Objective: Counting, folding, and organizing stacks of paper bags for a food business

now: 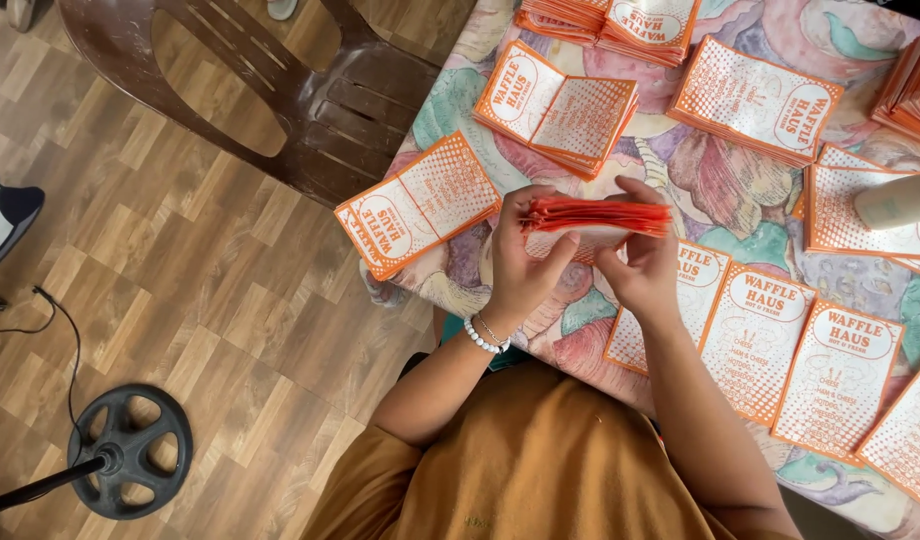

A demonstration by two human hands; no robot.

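Both hands hold one stack of orange-and-white paper sleeves (598,216) edge-on above the table's near edge. My left hand (520,262), with a white bead bracelet on its wrist, grips the stack's left end. The stack's right end sits in my right hand (642,262), thumb on top. Several flat orange-and-white printed sleeves (790,360) lie in a row on the table just right of my right hand. A folded pile (418,205) lies left of my left hand at the table corner.
The table has a flowery cloth (725,185). More piles of sleeves (557,105) (755,98) lie further back, and a pale cylinder (898,200) lies at the right. A brown plastic chair (280,90) stands at the upper left; a round black stand base (130,452) sits on the wooden floor.
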